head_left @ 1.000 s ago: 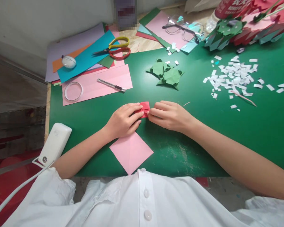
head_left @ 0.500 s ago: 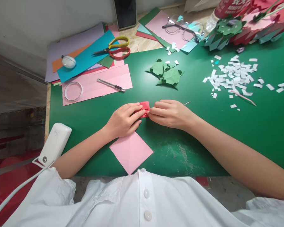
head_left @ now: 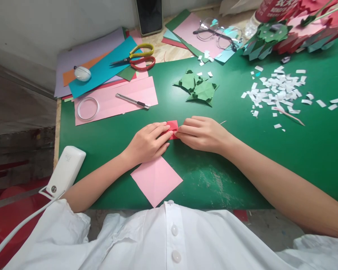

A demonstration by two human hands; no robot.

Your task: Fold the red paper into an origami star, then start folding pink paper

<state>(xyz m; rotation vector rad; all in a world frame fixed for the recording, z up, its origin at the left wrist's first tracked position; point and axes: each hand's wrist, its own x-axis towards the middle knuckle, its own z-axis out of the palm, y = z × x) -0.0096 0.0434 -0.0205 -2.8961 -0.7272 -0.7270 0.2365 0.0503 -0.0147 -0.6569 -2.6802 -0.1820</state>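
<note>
Red paper (head_left: 173, 124), one piece, touches two hands (head_left: 150, 141) (head_left: 201, 134) near one pink square (head_left: 157, 183).

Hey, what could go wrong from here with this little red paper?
The left hand and right hand cover part of the red paper, so a crease might go askew. The left hand overlaps the far corner of the pink square in view, and might shift it. The white device beside the left forearm could get bumped.

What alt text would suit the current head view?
The left hand rests on a folded red paper on a green tabletop; the right hand, fingers bunched, meets its right edge. A pink paper square lies in the foreground; scissors, a craft knife, green folded shapes and white scraps lie beyond.
</note>
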